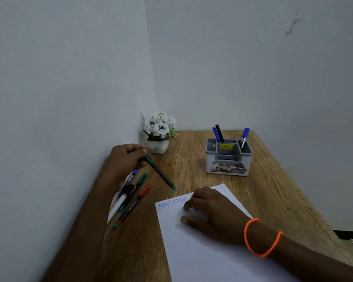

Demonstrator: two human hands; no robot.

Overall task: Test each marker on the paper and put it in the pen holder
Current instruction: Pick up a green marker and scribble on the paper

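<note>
Grey pen holder (228, 159) has 3 markers (219, 132); left hand (126, 159) pinches green marker (161, 173) (tilted).

Wooden table (192, 155) set in wall corner. Flower pot (159, 146) at 11 o'clock. Grey pen holder (228, 159) at 1 o'clock. Loose markers (130, 198) at 9 o'clock, near left edge. White paper (192, 241) at 6 o'clock, blue scribble along top.
</note>
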